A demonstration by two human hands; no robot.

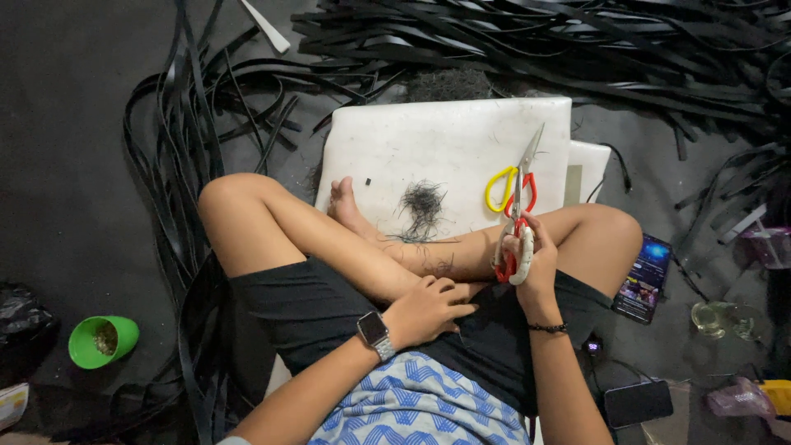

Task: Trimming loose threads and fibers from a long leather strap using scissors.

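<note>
Head view, read left to right. At lower left a green cup with brownish bits inside stands on the dark floor, just right of a crumpled black bag. Long, flat black strips loop down the left side and lie heaped across the top of the frame; they look thin, limp and rubbery.

At centre the person sits cross-legged, bare legs folded over a white board. The board is smooth and rigid, with rounded corners; a tuft of fine black shavings lies on it, beside the bare foot.

The left hand, a square watch on its wrist, rests on the lap with its fingers curled loosely and holding nothing.

The right hand is closed around the handles of a pair of scissors, right of centre above the right knee, blades pointing up over the board. A second pair with yellow and red loops seems to lie just behind, though the two overlap and cannot be cleanly separated. Judged from their look, the scissors are light and stiff, with hard metal blades and smooth plastic loops; the loops are the safe place to grasp, away from the edges and tip.

At right lie a lit phone, a dark phone and a clear glass.
</note>
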